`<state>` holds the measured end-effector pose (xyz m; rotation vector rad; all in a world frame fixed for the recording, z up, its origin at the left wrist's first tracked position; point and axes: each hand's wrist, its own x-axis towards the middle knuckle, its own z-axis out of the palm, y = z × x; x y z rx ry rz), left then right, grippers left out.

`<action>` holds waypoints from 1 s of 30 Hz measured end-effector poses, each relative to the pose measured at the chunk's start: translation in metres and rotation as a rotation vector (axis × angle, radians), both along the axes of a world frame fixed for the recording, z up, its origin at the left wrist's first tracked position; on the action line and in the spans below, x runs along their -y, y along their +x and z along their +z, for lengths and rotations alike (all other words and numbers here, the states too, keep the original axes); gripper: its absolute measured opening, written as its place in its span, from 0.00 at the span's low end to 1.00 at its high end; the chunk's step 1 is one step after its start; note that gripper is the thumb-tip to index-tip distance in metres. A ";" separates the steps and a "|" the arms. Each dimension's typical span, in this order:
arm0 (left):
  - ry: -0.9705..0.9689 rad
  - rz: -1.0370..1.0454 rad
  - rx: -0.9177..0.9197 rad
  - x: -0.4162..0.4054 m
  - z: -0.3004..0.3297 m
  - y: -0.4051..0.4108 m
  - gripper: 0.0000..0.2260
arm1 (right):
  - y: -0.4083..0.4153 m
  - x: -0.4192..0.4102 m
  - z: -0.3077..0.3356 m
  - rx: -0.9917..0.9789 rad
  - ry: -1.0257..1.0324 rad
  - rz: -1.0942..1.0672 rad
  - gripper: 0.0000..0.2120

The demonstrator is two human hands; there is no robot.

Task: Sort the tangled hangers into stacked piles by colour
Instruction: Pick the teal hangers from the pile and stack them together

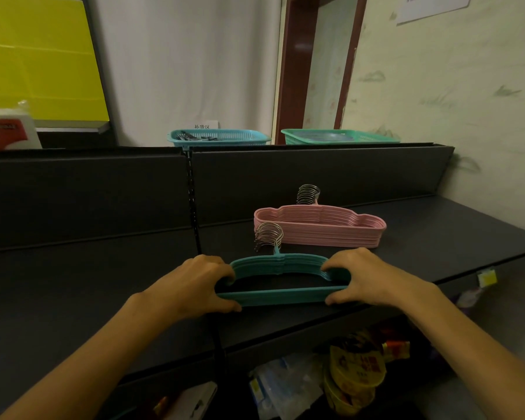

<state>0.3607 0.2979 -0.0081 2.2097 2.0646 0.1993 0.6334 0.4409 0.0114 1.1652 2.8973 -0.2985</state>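
Observation:
A stack of teal hangers (281, 295) lies flat on the dark shelf (103, 277), their metal hooks (269, 236) pointing away from me. My left hand (191, 283) grips the stack's left end, fingers curled over the top and thumb at the near bar. My right hand (367, 278) grips the right end the same way. Behind them lies a neat stack of pink hangers (322, 227) with its hooks (308, 194) at the back, apart from the teal stack.
A dark back panel (315, 174) rises behind the shelf. On its top stand a blue basket (219, 137) and a green basket (340, 137). Packaged goods (355, 374) lie on the lower shelf below the front edge. A wall closes the right side.

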 end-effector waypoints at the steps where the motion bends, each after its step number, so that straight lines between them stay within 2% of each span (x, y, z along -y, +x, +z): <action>1: -0.006 -0.001 0.003 0.000 -0.001 -0.001 0.23 | 0.001 0.000 0.000 -0.006 -0.012 -0.001 0.33; 5: -0.018 0.005 0.007 -0.003 -0.004 -0.004 0.26 | 0.003 -0.003 0.000 -0.009 -0.043 -0.008 0.31; 12: -0.129 0.012 0.011 -0.011 -0.002 -0.007 0.24 | 0.003 -0.013 -0.006 -0.001 -0.103 -0.004 0.32; 21: -0.153 0.020 0.008 -0.015 0.004 -0.007 0.24 | 0.003 -0.021 -0.009 -0.029 -0.120 -0.006 0.30; 27: -0.200 0.027 0.011 -0.016 0.003 -0.006 0.27 | 0.000 -0.022 -0.004 0.048 -0.169 0.009 0.29; 30: -0.214 0.025 0.032 -0.016 0.005 -0.006 0.26 | -0.003 -0.021 0.001 0.087 -0.181 0.026 0.27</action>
